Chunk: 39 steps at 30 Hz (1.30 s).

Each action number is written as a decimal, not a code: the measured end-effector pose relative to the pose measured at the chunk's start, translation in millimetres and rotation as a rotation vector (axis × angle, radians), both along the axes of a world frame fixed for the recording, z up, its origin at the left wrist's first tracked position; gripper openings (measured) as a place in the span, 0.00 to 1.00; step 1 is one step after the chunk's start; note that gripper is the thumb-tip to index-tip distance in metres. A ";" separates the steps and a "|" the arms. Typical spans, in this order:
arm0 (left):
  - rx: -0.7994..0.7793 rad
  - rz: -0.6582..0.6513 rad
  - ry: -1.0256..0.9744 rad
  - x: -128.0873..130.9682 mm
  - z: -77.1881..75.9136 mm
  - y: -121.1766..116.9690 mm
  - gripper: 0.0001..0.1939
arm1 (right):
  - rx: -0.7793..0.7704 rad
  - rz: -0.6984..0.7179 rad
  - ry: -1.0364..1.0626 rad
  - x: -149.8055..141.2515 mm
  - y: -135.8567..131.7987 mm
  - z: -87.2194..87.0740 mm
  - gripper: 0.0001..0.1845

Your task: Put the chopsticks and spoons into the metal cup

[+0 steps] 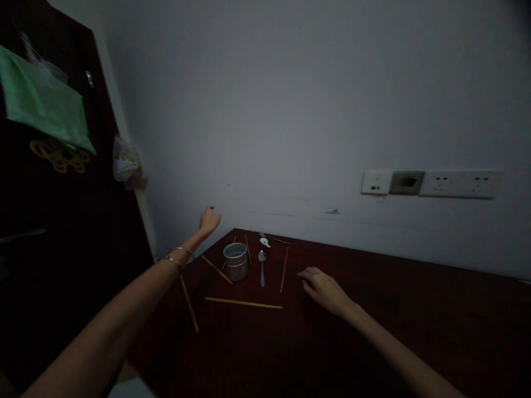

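Observation:
My left hand [209, 221], with bangles on its wrist, is raised beyond the table's left edge. Its fingers curl away from me, and whatever they may hold is hidden. Resting low over the table [373, 320], my right hand [326, 287] has its thumb apart from its loosely bent fingers and holds nothing visible. Nearest to it lies an upright-running chopstick [284, 270]. A grey metal cup [236, 262] stands upright, closer to my left hand. Beside the cup are a metal spoon [262, 268] and a white soup spoon [264, 242].
Several chopsticks lie around the cup, including one crosswise in front [244, 303] and one at the left edge [189, 304]. Another long-handled spoon [276, 239] lies near the wall. Wall sockets [456, 184] are at right; a dark door [83, 210] with green cloth [45, 99] is at left.

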<state>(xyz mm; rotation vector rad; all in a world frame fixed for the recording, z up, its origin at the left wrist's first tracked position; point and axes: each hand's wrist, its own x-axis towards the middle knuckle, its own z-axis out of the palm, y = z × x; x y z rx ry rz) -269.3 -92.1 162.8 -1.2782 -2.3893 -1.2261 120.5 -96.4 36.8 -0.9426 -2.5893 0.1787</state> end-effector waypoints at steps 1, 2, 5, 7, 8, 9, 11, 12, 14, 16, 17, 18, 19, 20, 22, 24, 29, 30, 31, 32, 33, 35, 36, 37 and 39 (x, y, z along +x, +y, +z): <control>0.037 -0.026 0.037 10.2 7.0 3.6 0.23 | -0.012 -0.038 -0.008 10.4 4.3 -2.1 0.20; 0.073 -0.065 0.076 22.3 13.2 6.5 0.22 | -0.021 -0.072 -0.017 20.7 8.0 -4.1 0.19; 0.142 -0.203 0.171 68.2 25.6 10.7 0.22 | -0.030 -0.154 -0.039 50.0 14.3 -10.0 0.19; 0.153 -0.280 0.236 103.1 28.0 10.7 0.22 | -0.031 -0.196 -0.049 68.2 14.8 -13.9 0.19; 0.148 -0.318 0.271 120.8 27.5 10.5 0.21 | -0.032 -0.216 -0.051 77.0 14.1 -15.9 0.19; 0.137 -0.357 0.303 138.2 25.8 10.4 0.21 | -0.035 -0.234 -0.052 85.7 13.1 -18.0 0.19; 0.096 -0.438 0.347 171.4 19.1 11.1 0.21 | -0.037 -0.266 -0.052 102.6 10.2 -22.2 0.18; 0.067 -0.480 0.367 186.9 14.2 12.1 0.20 | -0.036 -0.281 -0.051 110.9 8.3 -24.1 0.18; 0.000 -0.566 0.408 215.2 1.2 15.5 0.20 | -0.030 -0.312 -0.048 127.4 3.6 -27.1 0.18; -0.079 -0.638 0.431 239.7 -16.5 20.2 0.19 | -0.023 -0.362 -0.040 143.4 -2.4 -29.0 0.18; -0.124 -0.670 0.425 250.8 -27.1 23.0 0.19 | -0.022 -0.398 -0.038 151.2 -5.8 -29.7 0.18; -0.172 -0.703 0.409 261.0 -38.8 25.7 0.19 | -0.023 -0.442 -0.039 158.7 -9.2 -30.1 0.19; -0.227 -0.738 0.384 270.5 -51.4 28.3 0.20 | -0.028 -0.492 -0.044 166.0 -12.7 -30.5 0.19; -0.283 -0.778 0.353 279.3 -64.6 30.6 0.22 | -0.037 -0.548 -0.052 172.9 -15.9 -30.9 0.20; -0.360 -0.848 0.324 294.2 -92.0 33.6 0.30 | -0.064 -0.670 -0.070 185.2 -21.4 -31.7 0.21; -0.457 -0.802 0.295 304.4 -117.9 33.9 0.35 | -0.102 -0.781 -0.074 194.7 -25.4 -32.8 0.21; -0.539 -0.726 0.395 306.0 -164.3 28.6 0.36 | -0.142 -0.872 -0.028 200.1 -28.5 -37.8 0.21; -0.537 -0.722 0.415 303.9 -169.6 27.8 0.36 | -0.120 -0.882 -0.021 198.3 -28.3 -39.5 0.21; -0.524 -0.716 0.429 301.9 -173.5 27.2 0.35 | -0.091 -0.897 -0.017 195.9 -27.9 -41.3 0.21; -0.512 -0.713 0.436 300.1 -176.3 26.9 0.35 | -0.060 -0.913 -0.016 193.4 -27.4 -43.2 0.21; -0.498 -0.710 0.440 298.9 -178.1 26.8 0.35 | -0.034 -0.927 -0.017 191.1 -26.9 -45.1 0.21; -0.470 -0.702 0.447 297.9 -179.6 27.1 0.34 | -0.002 -0.937 -0.022 187.7 -26.1 -48.1 0.21; -0.458 -0.695 0.451 297.9 -179.7 27.4 0.33 | 0.003 -0.935 -0.025 186.8 -25.8 -49.1 0.21; -0.447 -0.685 0.454 298.1 -179.8 27.6 0.33 | 0.004 -0.932 -0.026 186.4 -25.5 -49.7 0.21; -0.427 -0.670 0.460 298.4 -180.0 28.1 0.32 | 0.004 -0.933 -0.027 186.6 -25.0 -49.8 0.22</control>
